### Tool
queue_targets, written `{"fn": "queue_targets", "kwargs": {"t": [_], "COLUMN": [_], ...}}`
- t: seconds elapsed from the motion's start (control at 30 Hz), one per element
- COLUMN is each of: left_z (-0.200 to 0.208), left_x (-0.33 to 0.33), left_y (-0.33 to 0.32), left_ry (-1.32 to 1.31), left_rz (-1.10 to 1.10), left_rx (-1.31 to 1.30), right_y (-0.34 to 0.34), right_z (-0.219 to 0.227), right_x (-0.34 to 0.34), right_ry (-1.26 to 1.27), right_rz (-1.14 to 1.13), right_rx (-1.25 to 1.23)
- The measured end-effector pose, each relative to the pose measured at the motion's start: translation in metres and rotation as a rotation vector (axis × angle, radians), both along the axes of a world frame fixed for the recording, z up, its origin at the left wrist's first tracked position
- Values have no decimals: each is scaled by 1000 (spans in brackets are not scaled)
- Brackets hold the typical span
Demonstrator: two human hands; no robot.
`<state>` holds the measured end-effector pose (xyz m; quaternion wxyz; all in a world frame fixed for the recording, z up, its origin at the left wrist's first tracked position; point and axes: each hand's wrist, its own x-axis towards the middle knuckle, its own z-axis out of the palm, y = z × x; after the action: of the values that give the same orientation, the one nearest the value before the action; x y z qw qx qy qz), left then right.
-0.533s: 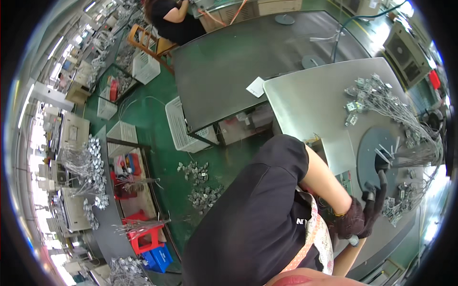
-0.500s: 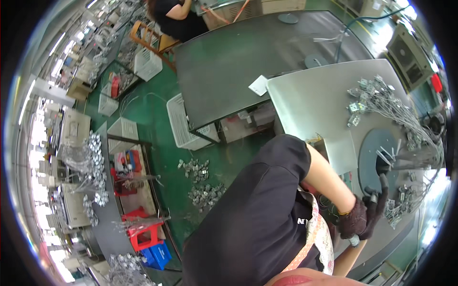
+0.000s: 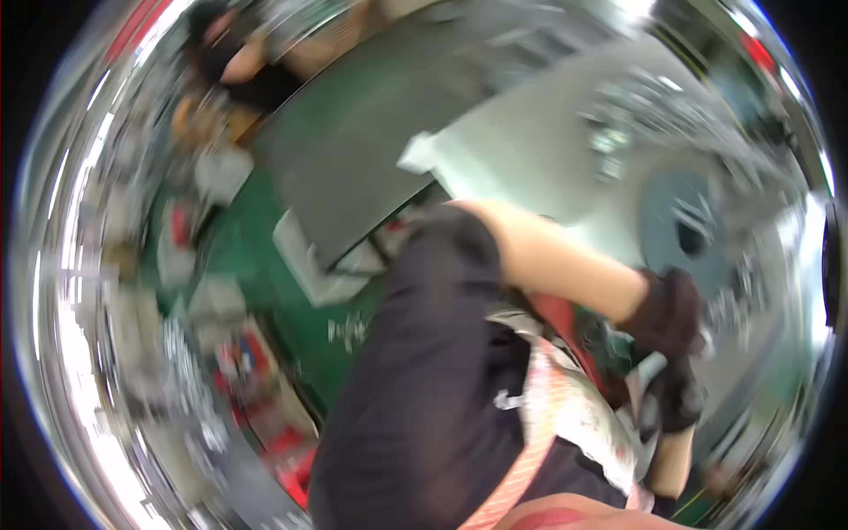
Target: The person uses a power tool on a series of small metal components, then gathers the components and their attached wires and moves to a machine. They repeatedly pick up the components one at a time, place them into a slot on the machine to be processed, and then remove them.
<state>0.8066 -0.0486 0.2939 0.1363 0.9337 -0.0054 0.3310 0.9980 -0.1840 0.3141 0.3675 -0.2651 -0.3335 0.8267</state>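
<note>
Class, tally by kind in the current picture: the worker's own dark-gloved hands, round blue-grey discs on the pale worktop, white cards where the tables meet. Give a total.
Dark-gloved hands: 2
Blue-grey disc: 1
White card: 1
Total: 4

Left hand (image 3: 671, 314), dark-gloved, near round grey-blue disc (image 3: 661, 219); right hand (image 3: 673, 397), dark-gloved, just below left in view, grip blurred. Pale metal tabletop (image 3: 530, 155); on it, blurred wired metal parts (image 3: 632, 115). Elsewhere: dark table (image 3: 353, 146), white crate (image 3: 300, 261), green floor (image 3: 256, 247).
</note>
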Motion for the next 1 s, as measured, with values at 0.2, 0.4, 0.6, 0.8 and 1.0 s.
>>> {"fn": "queue_targets", "kwargs": {"t": [0.2, 0.4, 0.6, 0.8, 1.0], "left_z": [-18, -20, 23, -23, -50], "left_x": [-4, 39, 32, 37, 29], "left_y": [2, 55, 159, 248, 378], "left_ry": [376, 579, -148, 129, 239], "left_rz": [-25, 82, 532, 1018, 886], "left_rx": [-102, -215, 161, -261, -364], "right_y": [53, 60, 134, 273, 324], "right_z": [6, 20, 39, 77, 59], "right_x": [-20, -4, 123, 162, 138], "right_ry": [-1223, -1812, -1864, -1827, -1786], "right_rz": [628, 242, -832, -897, -776], "right_rx": [724, 734, 1159, 1292, 884]}}
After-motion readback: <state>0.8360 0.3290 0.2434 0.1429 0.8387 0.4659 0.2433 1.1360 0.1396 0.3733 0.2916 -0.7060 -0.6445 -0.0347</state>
